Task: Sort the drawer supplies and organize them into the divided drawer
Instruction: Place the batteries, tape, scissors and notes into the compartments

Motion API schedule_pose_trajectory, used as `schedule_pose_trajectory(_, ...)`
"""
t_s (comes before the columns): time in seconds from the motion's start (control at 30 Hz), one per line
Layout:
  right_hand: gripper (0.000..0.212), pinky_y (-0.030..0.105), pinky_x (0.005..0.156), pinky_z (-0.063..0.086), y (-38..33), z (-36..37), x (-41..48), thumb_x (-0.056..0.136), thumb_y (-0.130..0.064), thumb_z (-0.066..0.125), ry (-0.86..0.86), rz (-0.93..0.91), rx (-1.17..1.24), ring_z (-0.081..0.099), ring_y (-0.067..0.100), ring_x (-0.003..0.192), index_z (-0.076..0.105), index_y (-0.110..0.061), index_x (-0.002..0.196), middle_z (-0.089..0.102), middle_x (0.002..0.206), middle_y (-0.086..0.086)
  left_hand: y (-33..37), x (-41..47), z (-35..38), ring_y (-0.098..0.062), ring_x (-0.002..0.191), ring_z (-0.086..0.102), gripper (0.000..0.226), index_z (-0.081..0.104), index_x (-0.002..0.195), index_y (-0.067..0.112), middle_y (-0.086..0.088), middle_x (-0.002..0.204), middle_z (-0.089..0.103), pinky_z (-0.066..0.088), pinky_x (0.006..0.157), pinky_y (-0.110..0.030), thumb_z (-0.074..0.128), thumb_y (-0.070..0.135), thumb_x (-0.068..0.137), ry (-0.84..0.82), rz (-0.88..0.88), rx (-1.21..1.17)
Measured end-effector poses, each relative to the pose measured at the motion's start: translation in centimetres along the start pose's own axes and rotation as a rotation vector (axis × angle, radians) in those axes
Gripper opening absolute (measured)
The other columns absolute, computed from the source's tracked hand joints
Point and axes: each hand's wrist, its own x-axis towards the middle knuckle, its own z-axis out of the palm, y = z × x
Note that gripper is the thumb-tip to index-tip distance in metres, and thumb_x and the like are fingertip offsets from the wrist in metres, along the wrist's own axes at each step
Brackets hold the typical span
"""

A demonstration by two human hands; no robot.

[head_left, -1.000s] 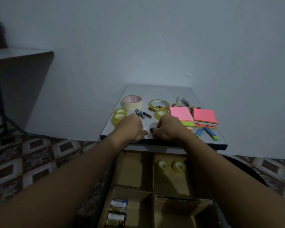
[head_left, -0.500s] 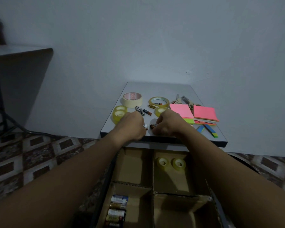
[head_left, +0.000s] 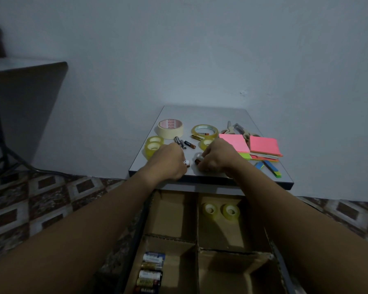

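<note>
At a small grey table [head_left: 204, 115] with a cardboard-divided drawer [head_left: 197, 221] open beneath its near edge, a person's left hand [head_left: 170, 164] and right hand [head_left: 216, 158] rest close together on the tabletop's front, well above the drawer. The left hand's fingers curl round a small battery [head_left: 186, 162], only its tip showing, while the right's close over a brown battery [head_left: 199, 159] just beside it. More loose batteries [head_left: 184, 144] lie just beyond the knuckles; stored batteries [head_left: 151, 270] fill the drawer's near-left compartment.
</note>
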Motion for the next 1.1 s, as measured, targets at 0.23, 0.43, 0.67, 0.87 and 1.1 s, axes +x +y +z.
schedule_pose_trajectory(0.23, 0.027, 0.036, 0.078, 0.056, -0.3, 0.2, -0.2, 0.091, -0.027, 0.065, 0.023, -0.061, -0.076, 0.064, 0.027, 0.092, 0.072, -0.001, 0.094, 0.069, 0.096, 0.015, 0.1, 0.0, -0.3, -0.019, 0.080, 0.063, 0.017, 0.077, 0.100, 0.012, -0.005, 0.087, 0.071, 0.055, 0.066, -0.033, 0.069, 0.020, 0.088, -0.015, 0.017, 0.018)
schedule_pose_trajectory(0.43, 0.027, 0.031, 0.063, 0.048, -0.3, 0.7, -0.7, 0.095, -0.027, 0.061, 0.059, -0.087, -0.091, 0.062, 0.024, 0.080, 0.070, -0.001, 0.092, 0.068, 0.090, 0.016, 0.0, -0.7, 0.0, -0.020, 0.078, 0.063, 0.014, 0.075, 0.098, 0.012, -0.005, 0.087, 0.070, 0.058, 0.069, -0.037, 0.066, 0.017, 0.088, -0.006, 0.025, 0.035)
schedule_pose_trajectory(0.67, 0.021, 0.026, 0.049, 0.039, -0.2, 1.4, -1.8, 0.094, -0.021, 0.061, 0.087, -0.124, -0.175, 0.058, 0.020, 0.069, 0.069, -0.003, 0.088, 0.064, 0.079, 0.010, -0.4, -2.4, 0.0, -0.021, 0.084, 0.062, 0.018, 0.071, 0.106, 0.010, -0.007, 0.098, 0.065, 0.055, 0.067, -0.034, 0.065, 0.010, 0.089, -0.004, 0.108, 0.064)
schedule_pose_trajectory(0.87, 0.016, 0.023, 0.061, 0.049, 0.1, 2.1, -4.4, 0.095, -0.018, 0.061, 0.111, -0.178, -0.068, 0.062, 0.017, 0.082, 0.069, -0.007, 0.103, 0.067, 0.092, 0.006, -1.9, -4.7, -0.1, -0.007, 0.075, 0.055, 0.012, 0.069, 0.103, 0.017, 0.004, 0.091, 0.062, 0.034, 0.054, -0.020, 0.064, 0.015, 0.093, -0.045, 0.117, -0.019)
schedule_pose_trajectory(1.1, 0.019, 0.016, 0.061, 0.041, 0.2, 4.3, -9.2, 0.098, -0.020, 0.058, 0.023, -0.244, 0.130, 0.058, 0.006, 0.085, 0.067, -0.018, 0.114, 0.063, 0.099, -0.004, -5.0, -10.0, 1.5, -0.009, 0.091, 0.059, 0.012, 0.063, 0.095, 0.035, 0.011, 0.100, 0.058, 0.049, 0.077, -0.024, 0.061, 0.023, 0.096, -0.326, 0.200, -0.090)
